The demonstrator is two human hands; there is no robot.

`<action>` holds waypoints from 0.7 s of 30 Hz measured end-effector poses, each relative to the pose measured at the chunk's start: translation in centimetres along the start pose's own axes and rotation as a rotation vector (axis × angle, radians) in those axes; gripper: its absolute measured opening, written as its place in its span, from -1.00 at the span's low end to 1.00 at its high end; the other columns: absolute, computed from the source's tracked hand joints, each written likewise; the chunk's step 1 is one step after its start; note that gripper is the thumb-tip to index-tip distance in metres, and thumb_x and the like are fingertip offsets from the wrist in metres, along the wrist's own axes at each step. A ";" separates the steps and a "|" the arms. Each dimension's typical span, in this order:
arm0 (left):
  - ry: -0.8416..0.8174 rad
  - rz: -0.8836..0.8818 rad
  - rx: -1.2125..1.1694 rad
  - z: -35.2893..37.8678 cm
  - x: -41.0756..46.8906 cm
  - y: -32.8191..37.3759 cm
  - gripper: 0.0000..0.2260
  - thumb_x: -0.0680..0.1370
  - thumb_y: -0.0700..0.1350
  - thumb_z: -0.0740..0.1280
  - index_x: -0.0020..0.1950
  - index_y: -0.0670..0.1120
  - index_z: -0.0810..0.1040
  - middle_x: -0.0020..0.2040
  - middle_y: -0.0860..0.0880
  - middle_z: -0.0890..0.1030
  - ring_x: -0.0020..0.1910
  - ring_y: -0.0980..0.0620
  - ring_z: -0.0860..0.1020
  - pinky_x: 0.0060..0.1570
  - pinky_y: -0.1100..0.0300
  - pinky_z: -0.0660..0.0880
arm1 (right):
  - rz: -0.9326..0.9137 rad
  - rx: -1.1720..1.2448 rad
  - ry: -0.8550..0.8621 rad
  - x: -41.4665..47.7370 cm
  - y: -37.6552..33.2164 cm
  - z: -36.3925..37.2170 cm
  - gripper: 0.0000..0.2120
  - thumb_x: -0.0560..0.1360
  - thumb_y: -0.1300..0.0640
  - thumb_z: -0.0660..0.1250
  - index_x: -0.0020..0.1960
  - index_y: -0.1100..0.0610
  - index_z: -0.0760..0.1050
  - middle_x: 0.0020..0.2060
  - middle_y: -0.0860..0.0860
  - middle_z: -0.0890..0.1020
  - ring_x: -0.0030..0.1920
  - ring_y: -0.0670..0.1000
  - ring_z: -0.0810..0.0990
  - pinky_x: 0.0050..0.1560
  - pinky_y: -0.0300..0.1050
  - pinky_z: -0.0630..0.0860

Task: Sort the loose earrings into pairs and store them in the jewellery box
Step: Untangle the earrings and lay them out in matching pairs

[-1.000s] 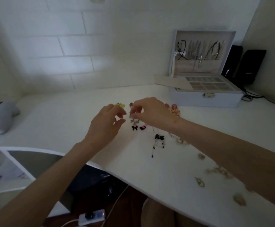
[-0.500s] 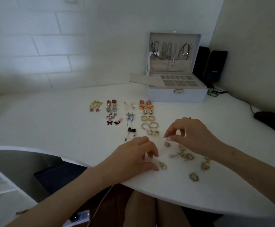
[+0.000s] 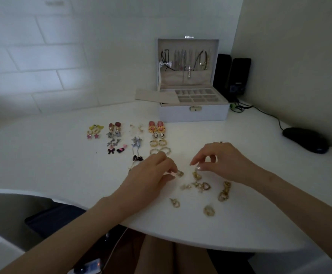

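Fingers (image 3: 170,168) pinch gold earrings (image 3: 180,173), one per hand.

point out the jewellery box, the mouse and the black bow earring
jewellery box (image 3: 177,115), head view, front wall left of the clasp
mouse (image 3: 305,139), head view, middle of its top
black bow earring (image 3: 111,151), head view, centre of the bow

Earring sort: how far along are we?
Done: four columns of paired earrings laid out on the table. In hand: left hand pinches a gold earring; right hand has fingertips at another, grip unclear. Left: several loose gold earrings unpaired, and nothing visibly stored in the open jewellery box.
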State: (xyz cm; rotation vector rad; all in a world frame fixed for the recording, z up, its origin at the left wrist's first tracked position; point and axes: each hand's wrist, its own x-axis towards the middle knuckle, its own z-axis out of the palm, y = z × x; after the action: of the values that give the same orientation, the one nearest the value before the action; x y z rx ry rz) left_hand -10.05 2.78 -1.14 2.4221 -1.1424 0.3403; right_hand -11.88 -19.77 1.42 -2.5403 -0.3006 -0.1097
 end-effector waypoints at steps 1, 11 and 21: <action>0.012 -0.002 0.034 0.3 0.3 0.1 -0.90 0.53 -0.12 0.31 0.03 -0.03 0.54 -0.02 0.05 0.50 -0.12 0.13 0.46 -0.23 0.25 0.44 | 0.008 0.003 -0.015 0.1 0.0 0.1 -0.89 0.39 0.10 0.46 -0.13 -0.11 0.63 -0.24 -0.17 0.60 -0.29 -0.15 0.42 -0.17 -0.27 0.39; 0.018 0.030 0.123 1.5 1.2 0.1 -0.78 0.49 0.04 0.14 -0.17 -0.04 0.51 -0.18 0.07 0.51 -0.22 0.11 0.45 -0.29 0.28 0.40 | 0.055 0.209 0.007 0.3 1.1 1.1 -0.85 0.37 0.19 0.46 -0.29 -0.04 0.60 -0.23 -0.05 0.65 -0.29 -0.10 0.47 -0.20 -0.26 0.39; 0.008 0.003 0.101 1.1 1.4 0.4 -0.81 0.47 0.02 0.15 -0.18 -0.02 0.50 -0.19 0.09 0.51 -0.21 0.18 0.37 -0.29 0.45 0.28 | 0.057 0.310 0.081 0.3 1.6 0.3 -0.82 0.41 0.24 0.42 -0.28 -0.01 0.56 -0.43 -0.20 0.60 -0.35 -0.28 0.52 -0.27 -0.47 0.35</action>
State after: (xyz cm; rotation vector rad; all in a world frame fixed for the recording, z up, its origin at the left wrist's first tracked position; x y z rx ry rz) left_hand -9.46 1.12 -1.44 2.5040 -1.1519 0.4176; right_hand -11.21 -20.88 0.32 -2.2285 -0.1967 -0.1330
